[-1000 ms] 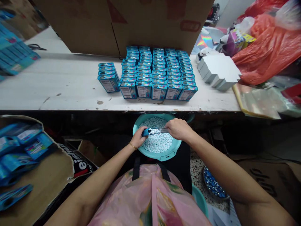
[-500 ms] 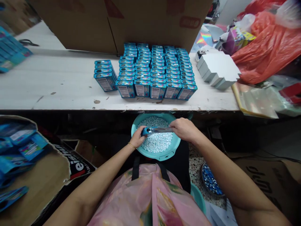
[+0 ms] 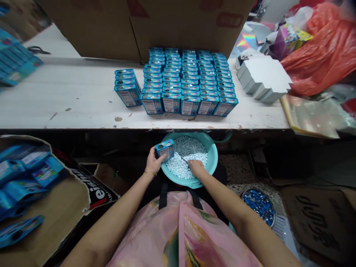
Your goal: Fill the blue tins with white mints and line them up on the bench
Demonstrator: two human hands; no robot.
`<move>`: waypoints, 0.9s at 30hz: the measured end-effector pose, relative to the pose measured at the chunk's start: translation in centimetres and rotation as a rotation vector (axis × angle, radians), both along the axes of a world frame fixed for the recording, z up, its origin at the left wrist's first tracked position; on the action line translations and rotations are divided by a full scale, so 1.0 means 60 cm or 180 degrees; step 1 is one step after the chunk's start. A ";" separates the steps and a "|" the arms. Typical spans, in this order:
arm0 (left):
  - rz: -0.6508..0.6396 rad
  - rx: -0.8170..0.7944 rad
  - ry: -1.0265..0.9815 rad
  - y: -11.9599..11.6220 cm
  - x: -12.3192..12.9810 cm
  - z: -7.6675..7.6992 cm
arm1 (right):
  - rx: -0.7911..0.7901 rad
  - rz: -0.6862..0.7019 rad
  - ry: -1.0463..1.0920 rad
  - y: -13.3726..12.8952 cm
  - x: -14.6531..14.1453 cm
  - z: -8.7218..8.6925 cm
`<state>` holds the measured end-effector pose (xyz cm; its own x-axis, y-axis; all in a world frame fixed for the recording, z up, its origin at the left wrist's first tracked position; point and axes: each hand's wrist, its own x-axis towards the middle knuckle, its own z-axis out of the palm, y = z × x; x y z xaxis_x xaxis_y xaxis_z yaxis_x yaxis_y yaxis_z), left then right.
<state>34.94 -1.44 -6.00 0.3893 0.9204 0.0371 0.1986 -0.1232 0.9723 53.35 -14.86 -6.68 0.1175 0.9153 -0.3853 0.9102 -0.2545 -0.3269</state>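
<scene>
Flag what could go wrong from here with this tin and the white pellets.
The bare right hand is down among the loose white pellets, so contamination seems possible. The teal basin appears to rest unsecured on the lap and could tip. The blue tin, tilted in the left hand at the rim, might shed pellets.

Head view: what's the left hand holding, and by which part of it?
The left hand holds a blue tin by its lower end, with the tin's top tilted up and away from the palm.
</scene>
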 end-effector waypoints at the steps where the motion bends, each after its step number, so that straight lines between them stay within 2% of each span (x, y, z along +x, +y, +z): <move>1: 0.0003 -0.0036 -0.0025 0.001 0.003 -0.001 | -0.0008 -0.0099 -0.0011 0.002 0.000 -0.006; 8: 0.0216 -0.0305 -0.0314 0.013 -0.001 -0.007 | -0.0157 -0.0356 0.0418 0.005 0.023 -0.036; 11: 0.0285 -0.0268 -0.0347 0.020 -0.009 -0.002 | -0.0247 -0.0448 0.0696 0.000 0.033 -0.035; 13: 0.0286 -0.0165 -0.0284 0.025 -0.016 0.005 | -0.0261 -0.0508 0.0800 -0.009 0.044 -0.023; 16: 0.0189 0.0054 -0.0090 0.028 -0.022 0.018 | -0.0154 -0.0609 0.1038 -0.029 0.070 0.014; 21: -0.0228 0.0498 0.0377 0.011 -0.011 0.026 | 0.0270 -0.0702 0.1731 -0.051 0.108 0.109; 24: -0.0530 0.0683 0.0604 -0.006 0.005 0.024 | 0.0445 -0.0581 0.1528 -0.043 0.115 0.163; 27: -0.0746 0.0756 0.0664 -0.019 0.021 0.022 | 0.0443 -0.0350 0.1002 -0.024 0.110 0.206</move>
<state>36.17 -2.58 -4.69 0.6095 0.7810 0.1362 0.3288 -0.4054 0.8530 59.94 -16.28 5.66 0.1136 0.9500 -0.2909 0.7291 -0.2786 -0.6252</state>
